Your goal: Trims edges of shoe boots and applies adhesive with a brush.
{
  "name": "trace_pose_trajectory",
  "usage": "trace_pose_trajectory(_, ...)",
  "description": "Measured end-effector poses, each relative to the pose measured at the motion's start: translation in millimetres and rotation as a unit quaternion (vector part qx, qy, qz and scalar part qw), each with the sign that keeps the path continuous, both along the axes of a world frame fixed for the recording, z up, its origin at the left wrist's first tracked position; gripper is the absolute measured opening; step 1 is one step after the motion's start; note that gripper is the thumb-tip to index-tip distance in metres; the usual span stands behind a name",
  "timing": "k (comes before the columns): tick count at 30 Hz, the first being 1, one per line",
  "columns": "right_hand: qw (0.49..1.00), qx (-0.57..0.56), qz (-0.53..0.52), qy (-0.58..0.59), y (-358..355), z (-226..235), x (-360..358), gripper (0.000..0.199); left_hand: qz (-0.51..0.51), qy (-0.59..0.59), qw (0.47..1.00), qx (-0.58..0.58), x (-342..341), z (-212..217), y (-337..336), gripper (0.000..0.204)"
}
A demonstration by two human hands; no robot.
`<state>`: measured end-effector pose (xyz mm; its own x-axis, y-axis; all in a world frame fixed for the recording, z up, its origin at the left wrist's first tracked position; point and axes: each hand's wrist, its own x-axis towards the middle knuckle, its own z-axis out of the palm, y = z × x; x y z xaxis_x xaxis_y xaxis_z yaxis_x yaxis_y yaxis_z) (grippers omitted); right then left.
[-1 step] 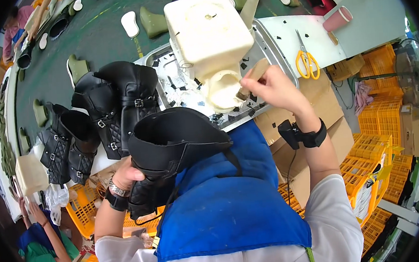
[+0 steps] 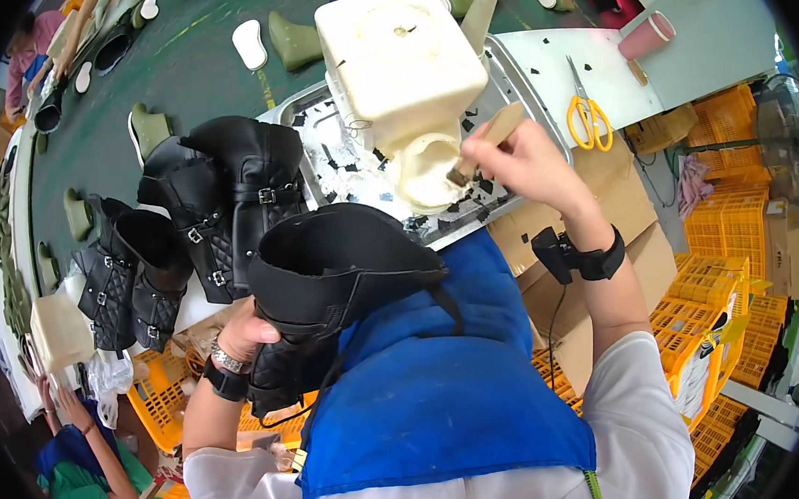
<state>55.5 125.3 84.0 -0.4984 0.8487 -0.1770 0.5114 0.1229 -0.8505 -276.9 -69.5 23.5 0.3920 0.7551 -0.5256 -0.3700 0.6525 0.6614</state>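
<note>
My left hand [image 2: 245,335] is closed around a black quilted boot upper [image 2: 342,296], whose wide opening faces up above my blue apron [image 2: 450,414]. A flat brush [image 2: 499,129] with a wooden handle is pinched in my right hand [image 2: 536,168]. Its bristle end points down at the round cup [image 2: 425,191] on the front of a cream plastic container [image 2: 403,61], by the cup's right rim. Pale residue coats the cup. Beneath the container is a metal tray [image 2: 554,125] strewn with small black scraps.
Several buckled black boot uppers [image 2: 262,166] stand left of the tray. Yellow-handled scissors [image 2: 587,122] and a pink cup [image 2: 645,35] are on the right. Green boots [image 2: 294,40] and white soles lie on the green belt [image 2: 206,58]. Yellow crates [image 2: 704,305] flank me; another person [image 2: 88,471] works at left.
My right hand and the brush have shifted slightly up and to the right, the bristles staying near the cup's rim. My left hand and the boot upper are nearly still.
</note>
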Motion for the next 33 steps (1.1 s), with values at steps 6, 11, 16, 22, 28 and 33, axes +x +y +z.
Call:
trace_pose_trajectory(6,0.946,-0.124,-0.041,0.298,-10,14,-29,0.015,-0.012,-0.031,0.999,0.010,4,-8,4,0.081)
trace_pose_trajectory(11,0.953,0.031,0.047,0.298,-26,9,-56,0.010,-0.028,-0.015,0.998,0.055,6,1,11,0.079)
trace_pose_trajectory(16,0.963,0.071,0.035,0.259,-29,5,-62,0.008,-0.031,0.053,0.986,0.157,-4,7,9,0.081)
trace_pose_trajectory(22,0.960,0.101,-0.014,0.260,-30,9,-67,0.012,0.019,0.070,0.989,0.129,-7,20,-5,0.081)
trace_pose_trajectory(28,0.970,0.139,0.005,0.201,-20,21,-80,0.015,-0.071,0.283,0.889,0.353,5,55,6,0.096)
trace_pose_trajectory(33,0.970,0.207,0.041,0.122,-12,29,-95,0.019,0.012,0.393,0.807,0.441,19,76,2,0.096)
